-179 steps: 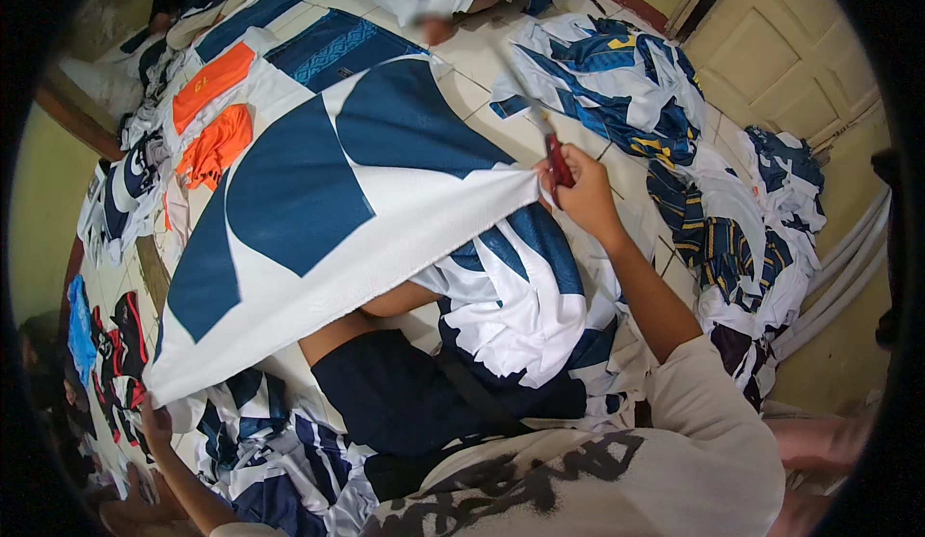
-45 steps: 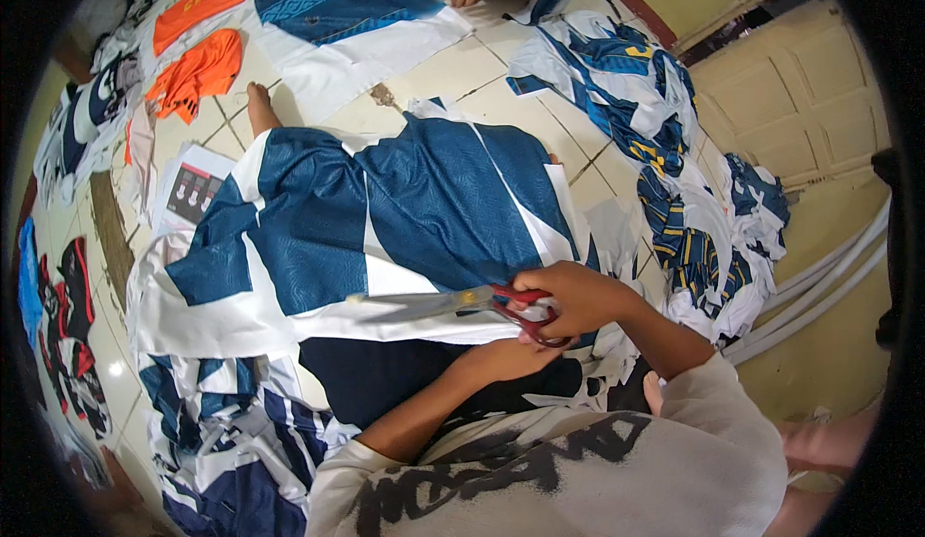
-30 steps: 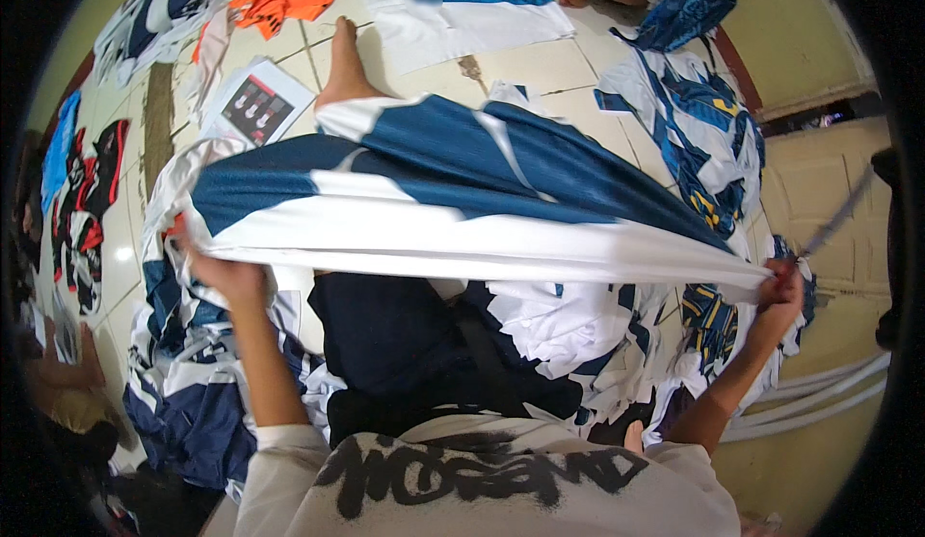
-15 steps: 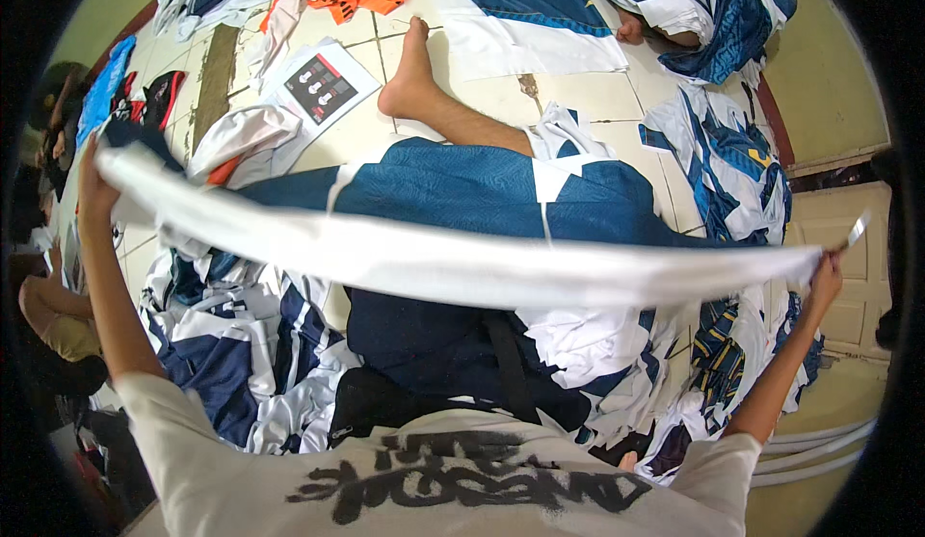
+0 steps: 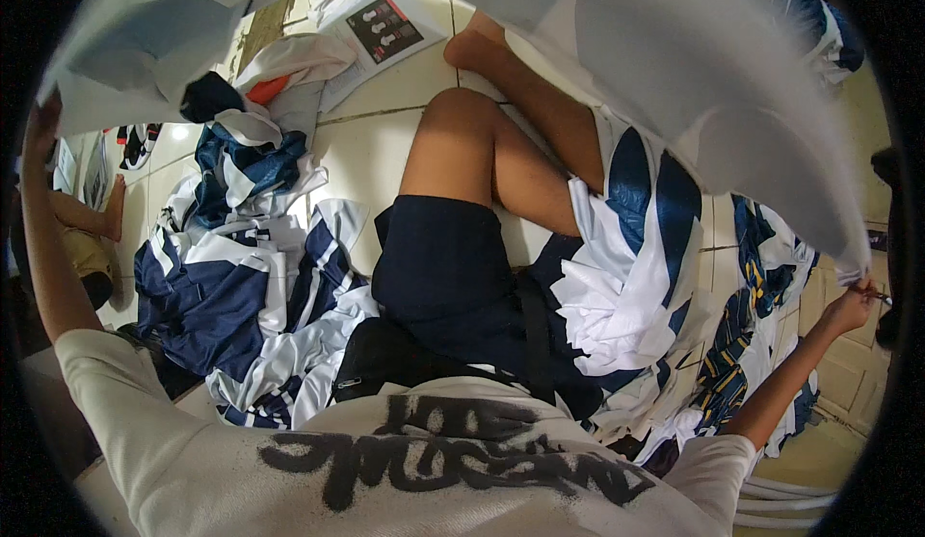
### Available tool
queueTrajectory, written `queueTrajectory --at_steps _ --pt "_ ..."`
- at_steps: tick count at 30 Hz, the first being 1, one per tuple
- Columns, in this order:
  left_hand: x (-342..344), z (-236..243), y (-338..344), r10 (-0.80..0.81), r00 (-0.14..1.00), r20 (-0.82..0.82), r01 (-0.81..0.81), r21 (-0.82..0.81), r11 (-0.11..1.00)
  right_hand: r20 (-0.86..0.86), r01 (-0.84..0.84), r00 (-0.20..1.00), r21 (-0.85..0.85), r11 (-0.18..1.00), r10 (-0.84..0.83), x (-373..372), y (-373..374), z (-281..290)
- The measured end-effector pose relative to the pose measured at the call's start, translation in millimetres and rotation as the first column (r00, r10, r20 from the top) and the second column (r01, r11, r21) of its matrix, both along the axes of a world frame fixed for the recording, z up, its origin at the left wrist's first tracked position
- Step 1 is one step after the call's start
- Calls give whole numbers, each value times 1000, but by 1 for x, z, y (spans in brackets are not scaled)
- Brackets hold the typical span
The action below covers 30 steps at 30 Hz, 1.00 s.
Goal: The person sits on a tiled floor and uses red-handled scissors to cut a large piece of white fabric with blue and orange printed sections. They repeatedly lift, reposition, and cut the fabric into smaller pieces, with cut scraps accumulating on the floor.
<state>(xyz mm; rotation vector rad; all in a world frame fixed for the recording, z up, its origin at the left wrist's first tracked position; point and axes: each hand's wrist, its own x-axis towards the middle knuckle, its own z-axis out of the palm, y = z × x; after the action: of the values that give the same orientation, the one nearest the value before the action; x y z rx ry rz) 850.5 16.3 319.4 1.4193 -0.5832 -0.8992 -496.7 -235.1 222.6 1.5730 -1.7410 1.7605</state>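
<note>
watching remotely, i see a large, pale, thin fabric sheet (image 5: 665, 46) held up above and beyond the navy cloth shorts (image 5: 443, 258). up left of the shorts, the left hand (image 5: 43, 121) looks curled closed on one edge, though dimly lit; far right of them, the right hand (image 5: 848, 312) pinches another corner beside a small metallic tool (image 5: 875, 295), probably scissors. the blue-and-white fabric pieces (image 5: 633, 277) against the shorts' right side seem already cut; the sheet looks uncut, its far face hidden.

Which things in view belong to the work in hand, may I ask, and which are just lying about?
In use:
large pale cloth, held up between left hand and right hand
scissors, barely visible at the right hand

Apparently lying about:
printed sheet
navy-and-white fabric pile
yellow-striped fabric
</note>
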Motion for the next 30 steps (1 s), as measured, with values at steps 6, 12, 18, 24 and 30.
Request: queueTrajectory --at_steps 6,12,18,24,30 --pt "19 -140 64 284 813 509 -424 182 887 143 -89 989 380 921 36 49 70 -149" --pt "-186 -242 48 3 206 978 -800 167 576 410 -425 884 500 755 226 178 143 -210" --pt "-596 -317 -2 -597 801 -40 556 420 717 384 -338 916 576 744 120 241 163 -207" --pt "-789 -293 -100 -230 478 -848 527 68 847 381 -414 897 549 726 224 238 168 -176" --pt "-824 -284 -95 -321 696 -643 330 -111 937 760 -650 629 398 647 164 224 230 -155"
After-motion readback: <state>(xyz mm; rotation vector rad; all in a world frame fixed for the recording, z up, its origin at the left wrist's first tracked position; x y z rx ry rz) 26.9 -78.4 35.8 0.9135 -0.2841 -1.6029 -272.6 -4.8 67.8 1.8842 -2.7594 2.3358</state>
